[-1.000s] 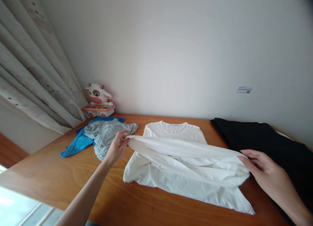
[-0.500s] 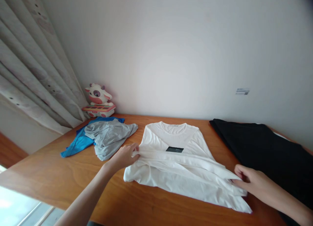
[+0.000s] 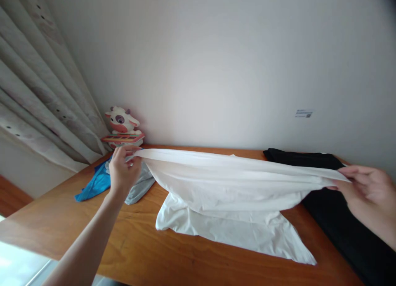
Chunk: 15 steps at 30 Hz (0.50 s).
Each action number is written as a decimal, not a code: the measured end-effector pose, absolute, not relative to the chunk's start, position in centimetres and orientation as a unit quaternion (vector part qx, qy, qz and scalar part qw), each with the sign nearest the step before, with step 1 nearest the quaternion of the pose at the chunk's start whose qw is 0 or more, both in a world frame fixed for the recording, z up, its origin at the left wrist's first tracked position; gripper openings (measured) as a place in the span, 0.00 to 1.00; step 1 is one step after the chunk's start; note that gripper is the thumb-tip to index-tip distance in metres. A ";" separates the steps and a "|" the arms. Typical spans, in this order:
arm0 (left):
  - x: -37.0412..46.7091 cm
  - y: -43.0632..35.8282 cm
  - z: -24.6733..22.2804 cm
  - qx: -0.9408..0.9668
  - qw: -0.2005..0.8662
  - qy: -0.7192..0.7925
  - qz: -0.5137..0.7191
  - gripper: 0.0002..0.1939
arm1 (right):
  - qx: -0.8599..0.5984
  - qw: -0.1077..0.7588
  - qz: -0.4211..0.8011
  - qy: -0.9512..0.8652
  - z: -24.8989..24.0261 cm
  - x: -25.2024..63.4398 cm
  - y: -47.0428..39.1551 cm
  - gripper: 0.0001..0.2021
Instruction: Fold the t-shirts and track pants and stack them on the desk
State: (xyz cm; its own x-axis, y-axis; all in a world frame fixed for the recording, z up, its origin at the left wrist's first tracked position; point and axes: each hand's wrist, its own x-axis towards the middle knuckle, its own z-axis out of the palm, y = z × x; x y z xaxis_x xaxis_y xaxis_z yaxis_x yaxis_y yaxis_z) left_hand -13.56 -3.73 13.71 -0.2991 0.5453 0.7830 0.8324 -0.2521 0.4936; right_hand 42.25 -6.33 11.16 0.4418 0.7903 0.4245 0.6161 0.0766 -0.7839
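A white T-shirt [image 3: 229,183] is stretched wide between my two hands, its upper layer lifted off the table and its lower layer lying flat beneath. My left hand [image 3: 123,166] pinches one end of the raised edge, in front of the grey garment. At the other end, my right hand [image 3: 365,191] grips the same edge above the black garment. The raised cloth hides the shirt's neckline and its dark print almost wholly.
Left on the wooden table [image 3: 139,244] lie a grey garment [image 3: 140,189] and a blue garment [image 3: 95,185]. Behind them stands a cow toy with a keyboard [image 3: 122,127]. Folded black cloth [image 3: 328,220] covers the right side. A curtain [image 3: 40,80] hangs at left.
Both hands have risen and spread apart, pulling the shirt's upper layer up and taut. The print and neckline have gone out of sight behind it.
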 end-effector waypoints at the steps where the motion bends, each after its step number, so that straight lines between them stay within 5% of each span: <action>1: -14.0 -3.8 13.7 -0.596 0.139 -0.603 -0.512 0.16 | -0.673 0.520 0.091 -0.518 11.7 42.2 -6.4 0.20; 4: -15.3 -3.6 12.5 -0.658 0.052 -0.669 -0.342 0.14 | -0.675 0.519 0.212 -0.480 12.2 42.4 -6.1 0.22; 7: -16.0 -3.1 10.2 -0.615 -0.216 -0.724 -0.227 0.09 | -0.679 0.463 0.284 -0.494 10.7 43.1 -5.6 0.20; 11: -15.4 -2.7 8.1 -0.529 -0.402 -0.692 -0.281 0.11 | -0.658 0.231 0.299 -0.651 7.5 43.6 -5.6 0.09; 15: -14.0 -2.1 8.9 -0.556 -0.506 -0.644 -0.141 0.09 | -0.629 0.038 0.406 -0.662 8.1 43.1 -5.2 0.11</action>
State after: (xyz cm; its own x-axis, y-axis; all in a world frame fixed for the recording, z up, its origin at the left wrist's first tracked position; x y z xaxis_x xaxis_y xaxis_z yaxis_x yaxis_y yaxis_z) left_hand -14.05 -2.13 8.88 0.1309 0.8595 -0.4941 0.5733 0.3409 0.7450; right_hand 43.14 -5.22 8.06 -0.2057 0.8633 -0.4610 0.8012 -0.1219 -0.5858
